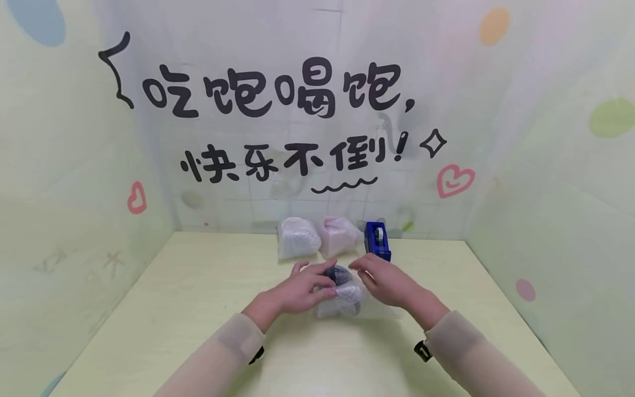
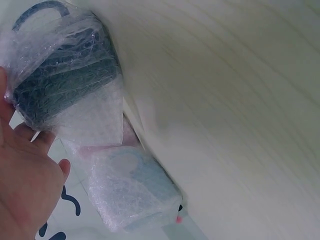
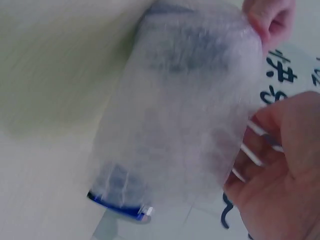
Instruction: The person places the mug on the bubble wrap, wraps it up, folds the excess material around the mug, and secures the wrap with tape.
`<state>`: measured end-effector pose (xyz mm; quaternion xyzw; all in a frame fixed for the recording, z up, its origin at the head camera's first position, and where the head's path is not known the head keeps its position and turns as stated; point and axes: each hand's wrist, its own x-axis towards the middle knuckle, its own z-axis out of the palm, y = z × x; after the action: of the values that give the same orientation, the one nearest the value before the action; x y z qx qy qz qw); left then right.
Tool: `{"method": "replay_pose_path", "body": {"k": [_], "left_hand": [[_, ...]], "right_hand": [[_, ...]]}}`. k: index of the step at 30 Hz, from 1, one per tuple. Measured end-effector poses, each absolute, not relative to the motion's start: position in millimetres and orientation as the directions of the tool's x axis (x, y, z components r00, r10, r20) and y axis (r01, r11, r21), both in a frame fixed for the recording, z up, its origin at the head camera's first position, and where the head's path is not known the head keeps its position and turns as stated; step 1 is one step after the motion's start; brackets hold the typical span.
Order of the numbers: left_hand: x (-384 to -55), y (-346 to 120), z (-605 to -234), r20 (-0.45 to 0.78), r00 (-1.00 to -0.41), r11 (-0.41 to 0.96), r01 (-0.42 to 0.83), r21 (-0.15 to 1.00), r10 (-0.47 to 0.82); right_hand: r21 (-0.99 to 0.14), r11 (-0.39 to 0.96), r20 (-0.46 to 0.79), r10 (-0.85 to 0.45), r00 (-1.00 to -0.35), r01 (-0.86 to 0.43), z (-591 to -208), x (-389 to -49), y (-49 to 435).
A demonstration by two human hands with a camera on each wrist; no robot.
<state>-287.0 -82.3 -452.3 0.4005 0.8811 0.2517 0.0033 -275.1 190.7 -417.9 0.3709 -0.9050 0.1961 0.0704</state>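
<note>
A dark mug [image 2: 70,75] with a curved handle [image 2: 40,12] lies partly rolled in clear bubble wrap [image 3: 170,135] at the middle of the table. My left hand [image 1: 300,292] grips the bundle from the left, thumb and fingers around its side. On the right, my right hand [image 1: 389,281] holds the edge of the loose wrap, some of its fingers behind the sheet in the right wrist view. That loose part hangs out toward the right, and the mug's dark body shows through the layers.
Two other bubble-wrapped bundles stand at the back, one whitish [image 1: 299,238] and one pinkish [image 1: 340,236]. Beside them is a blue tape dispenser [image 1: 378,245]. Printed cloth walls [image 1: 560,220] enclose the pale wooden table [image 1: 173,309] at the back and both sides.
</note>
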Motion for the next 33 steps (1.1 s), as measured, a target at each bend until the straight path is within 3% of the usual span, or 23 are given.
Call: {"method": "replay_pose_path", "body": {"k": [6, 14, 21, 28, 33], "left_hand": [[-291.0, -83.9, -446.4, 0.133, -0.687, 0.582, 0.690, 0.431, 0.715], [-291.6, -85.6, -437.2, 0.077, -0.704, 0.632, 0.676, 0.379, 0.706], [-292.4, -84.6, -448.3, 0.136, -0.706, 0.634, 0.692, 0.345, 0.695], [-293.6, -83.8, -454.8, 0.206, -0.722, 0.606, 0.674, 0.423, 0.660], [-295.9, -81.9, -457.9, 0.310, -0.666, 0.549, 0.740, 0.389, 0.678]], "right_hand": [[-0.357, 0.586, 0.154, -0.731, -0.665, -0.727, -413.5, -277.2, 200.8], [-0.430, 0.584, 0.051, -0.745, -0.665, -0.688, -414.0, -276.6, 198.8], [-0.402, 0.557, 0.123, -0.754, -0.646, -0.727, -422.5, -278.5, 197.3], [-0.301, 0.558, 0.262, -0.732, -0.629, -0.774, -436.3, -276.2, 190.4], [-0.233, 0.587, 0.346, -0.695, -0.630, -0.775, -445.3, -275.1, 183.4]]}}
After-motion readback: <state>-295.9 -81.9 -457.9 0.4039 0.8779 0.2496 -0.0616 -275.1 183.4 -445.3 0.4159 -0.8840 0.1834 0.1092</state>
